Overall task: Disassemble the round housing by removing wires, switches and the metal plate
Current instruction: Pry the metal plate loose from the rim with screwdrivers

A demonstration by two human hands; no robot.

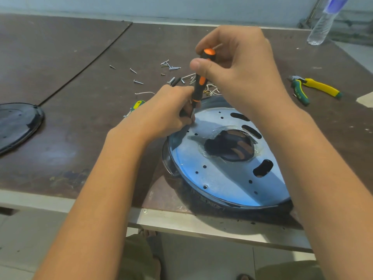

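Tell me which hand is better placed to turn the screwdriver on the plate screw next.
The right hand: it already grips the screwdriver at its orange top. The left hand is low at the tip, steadying it on the metal plate.

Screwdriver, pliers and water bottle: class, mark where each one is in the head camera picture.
screwdriver (198, 83): head view, on the black-and-orange handle between the two hands.
pliers (321, 87): head view, on the yellow handle, on the table at right.
water bottle (323, 23): head view, on its clear body, far right corner.
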